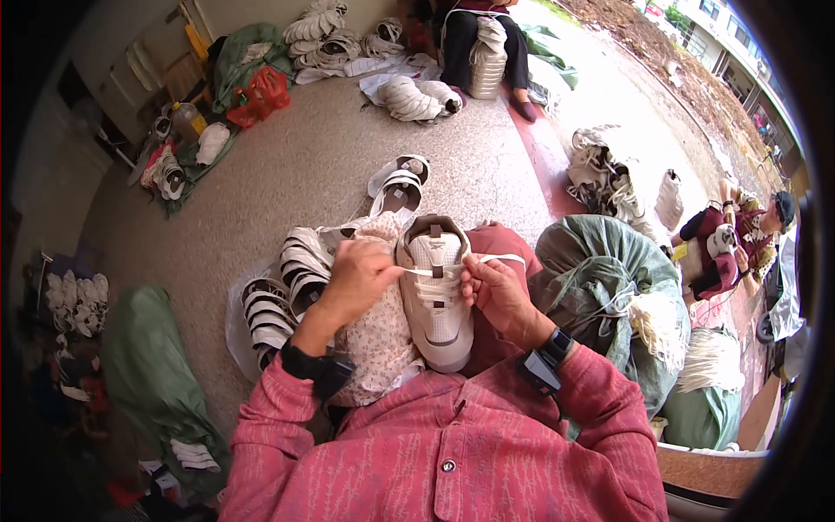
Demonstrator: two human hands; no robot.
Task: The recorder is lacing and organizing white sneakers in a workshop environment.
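A white sneaker (444, 329) with a dark lining rests on my lap, its toe toward me. Across its upper runs a flat white shoelace (511, 258), threaded near the tongue. On the left side of the shoe, my left hand (361, 277) is closed, pinching one stretch of the lace. My right hand (499, 292) pinches the lace at the shoe's right edge, with a loose end trailing beyond it to the right. Under the shoe are a flower-patterned cloth (374, 348) and red-brown fabric over my legs.
Nested white shoe uppers (268, 317) lie left of my knees, others (400, 187) ahead. A large green sack (600, 287) with a bundle of white laces (658, 326) sits at my right. Another green sack (152, 365) stands left. Two people sit farther off, far ahead and right.
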